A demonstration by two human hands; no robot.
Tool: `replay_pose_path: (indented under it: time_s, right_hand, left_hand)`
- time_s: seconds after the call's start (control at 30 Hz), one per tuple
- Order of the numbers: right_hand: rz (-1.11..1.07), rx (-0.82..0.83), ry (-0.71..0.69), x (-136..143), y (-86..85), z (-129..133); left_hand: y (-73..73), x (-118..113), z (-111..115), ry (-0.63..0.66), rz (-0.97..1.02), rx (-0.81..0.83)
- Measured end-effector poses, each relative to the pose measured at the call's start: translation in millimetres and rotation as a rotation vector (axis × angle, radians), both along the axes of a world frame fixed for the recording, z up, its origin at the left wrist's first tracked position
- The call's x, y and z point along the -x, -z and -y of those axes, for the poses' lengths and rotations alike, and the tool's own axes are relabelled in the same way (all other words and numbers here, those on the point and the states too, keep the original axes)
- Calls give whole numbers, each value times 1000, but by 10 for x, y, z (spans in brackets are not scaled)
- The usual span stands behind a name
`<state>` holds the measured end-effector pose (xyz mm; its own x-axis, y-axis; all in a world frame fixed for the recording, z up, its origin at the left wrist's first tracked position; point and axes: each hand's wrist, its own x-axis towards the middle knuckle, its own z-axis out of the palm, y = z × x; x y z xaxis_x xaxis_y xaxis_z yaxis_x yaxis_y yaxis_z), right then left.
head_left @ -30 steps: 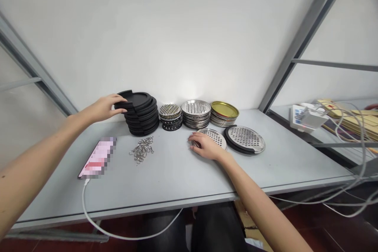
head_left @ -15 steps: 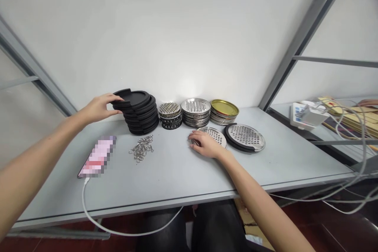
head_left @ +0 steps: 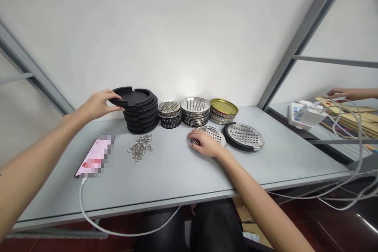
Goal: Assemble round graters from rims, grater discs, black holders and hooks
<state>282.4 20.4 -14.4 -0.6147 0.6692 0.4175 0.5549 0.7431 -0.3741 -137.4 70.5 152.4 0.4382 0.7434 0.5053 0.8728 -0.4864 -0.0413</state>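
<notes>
My left hand [head_left: 104,103] pinches the left rim of the top black round base [head_left: 124,101], fingers above and thumb below. That base sits tilted and shifted left on a stack of similar black bases [head_left: 141,122]. My right hand [head_left: 204,143] lies over the left part of a round metal grater disc [head_left: 217,136], its fingers laid across the disc and the thumb apart. Just right of it, another grater disc [head_left: 246,136] is partly set in a black base [head_left: 232,139]. Small metal clips [head_left: 140,147] lie in a pile in front of the black stack.
Along the wall stand stacks of small spiked discs [head_left: 169,114], silver grater discs [head_left: 195,112] and discs topped by a gold one [head_left: 223,111]. A phone [head_left: 96,153] with a white cable lies left. Another person's hand [head_left: 339,93] shows beyond the right frame, near a power strip [head_left: 301,116].
My left hand has shifted slightly and closed its thumb up to the top black base. My right hand stays on the disc. The other person's hand has come further into view.
</notes>
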Motion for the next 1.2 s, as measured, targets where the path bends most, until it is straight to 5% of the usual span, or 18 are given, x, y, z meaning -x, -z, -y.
replay_pose_path:
  time_s: [0.4,0.9,1.07,1.2]
  right_hand:
    - [-3,3,9,2,11,-6]
    - [-11,3,0,1,-2,-3]
    - [-14,17,10,4,-15,10]
    - [-73,47,99,8,-17,27]
  left_hand:
    - [-27,19,98,-68,27,-33]
    - [-68,133,221,-117,115,-304]
    - [-125,-244,496,-7,239,-420]
    - [128,-732,772,172,279,-256]
